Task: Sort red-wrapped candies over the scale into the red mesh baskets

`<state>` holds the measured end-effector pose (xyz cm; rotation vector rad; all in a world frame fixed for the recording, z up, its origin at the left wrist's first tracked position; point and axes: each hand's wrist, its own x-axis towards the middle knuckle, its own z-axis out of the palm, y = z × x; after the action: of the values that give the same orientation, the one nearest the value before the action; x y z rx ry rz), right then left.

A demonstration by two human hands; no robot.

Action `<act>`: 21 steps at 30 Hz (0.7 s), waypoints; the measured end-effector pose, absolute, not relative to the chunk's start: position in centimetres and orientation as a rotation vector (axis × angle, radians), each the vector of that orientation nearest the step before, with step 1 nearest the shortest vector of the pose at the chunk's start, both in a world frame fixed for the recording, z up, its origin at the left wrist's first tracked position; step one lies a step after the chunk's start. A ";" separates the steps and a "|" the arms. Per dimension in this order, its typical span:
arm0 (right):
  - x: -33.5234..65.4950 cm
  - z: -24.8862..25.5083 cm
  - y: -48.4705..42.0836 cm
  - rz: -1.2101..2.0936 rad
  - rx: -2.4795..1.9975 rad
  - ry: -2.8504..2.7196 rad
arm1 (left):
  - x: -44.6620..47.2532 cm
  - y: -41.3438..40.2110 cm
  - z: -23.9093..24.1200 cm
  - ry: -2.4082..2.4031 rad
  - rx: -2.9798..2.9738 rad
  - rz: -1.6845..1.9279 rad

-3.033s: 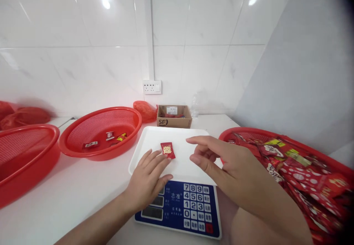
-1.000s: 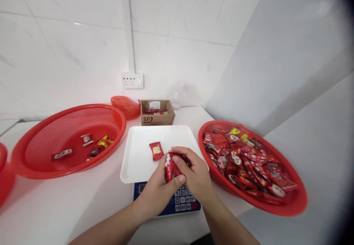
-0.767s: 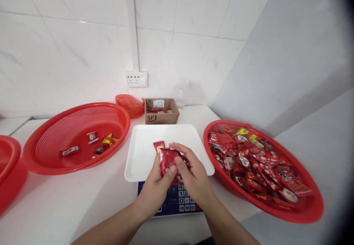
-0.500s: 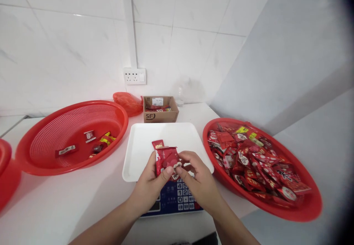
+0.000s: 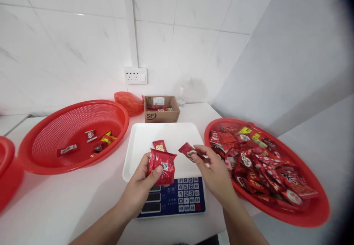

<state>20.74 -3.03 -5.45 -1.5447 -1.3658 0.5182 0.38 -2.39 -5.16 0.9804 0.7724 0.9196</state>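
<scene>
Above the near edge of the white scale pan [image 5: 141, 134], my left hand [image 5: 142, 180] grips a square red snack packet [image 5: 163, 165] with a small printed code on it. My right hand [image 5: 214, 173] pinches a smaller red snack packet [image 5: 186, 150] over the pan's right side. Another small red packet [image 5: 159, 145] lies on the pan, partly hidden behind the one in my left hand. Below both hands shows the blue keypad panel of the scale [image 5: 173, 197].
On the right, a red basket [image 5: 312, 219] is heaped with red packets. The left red basket [image 5: 69, 112] holds several packets. Behind the scale stand a cardboard box [image 5: 162, 117] with packets in it and a red plastic bag [image 5: 129, 103]. Another red basket's edge [image 5: 7, 160] shows far left.
My hands have moved apart. My right hand has drawn the smaller packet away to the right, while my left hand keeps the square packet, now with its printed code showing.
</scene>
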 end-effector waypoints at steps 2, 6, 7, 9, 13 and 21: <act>20.6 -5.4 -3.1 0.386 -1.518 -1.482 | 0.3 -2.7 -5.0 0.762 1.004 0.890; 19.4 -4.4 -4.2 0.772 -1.385 -1.736 | 0.4 -3.4 -4.7 0.703 1.121 0.724; 19.1 -4.1 -4.5 0.870 -1.376 -1.778 | 0.4 -3.6 -4.6 0.695 1.153 0.679; 18.8 -3.7 -5.0 0.947 -1.388 -1.826 | 0.4 -3.8 -4.5 0.687 1.200 0.614; 18.8 -3.7 -5.3 0.940 -1.409 -1.809 | 0.4 -4.1 -4.7 0.693 1.177 0.574; 20.4 -5.1 -4.2 0.647 -1.605 -1.658 | 0.1 -2.6 -6.3 1.069 1.615 0.841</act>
<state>20.37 -4.16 -5.14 -1.6051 -1.6583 0.6474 0.14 -2.58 -6.25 1.6154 1.0694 0.8405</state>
